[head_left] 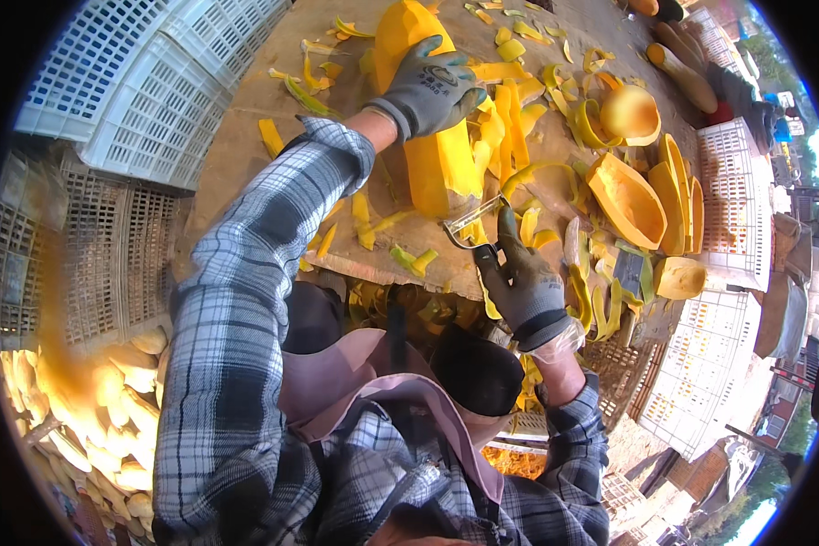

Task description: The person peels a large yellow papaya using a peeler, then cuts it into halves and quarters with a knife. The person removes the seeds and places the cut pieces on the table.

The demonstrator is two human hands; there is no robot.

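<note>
Yellow squash [439, 168] lies beneath the clasping left hand [430, 88], its long axis running away from the body, near end just beyond the peeler [473, 218] gripped in the right hand [525, 284].

Pale plastic crates [159, 105] upper left, brownish crates [109, 250] below, green foliage [775, 60] right

A brown tabletop [238, 150] carries a yellow squash [439, 173], scattered peelings [511, 136] and hollowed pieces [626, 200]

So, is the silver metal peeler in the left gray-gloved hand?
No, the right gray-gloved hand holds the silver metal peeler, while the left gray-gloved hand rests on the long, bright yellow squash.
</note>
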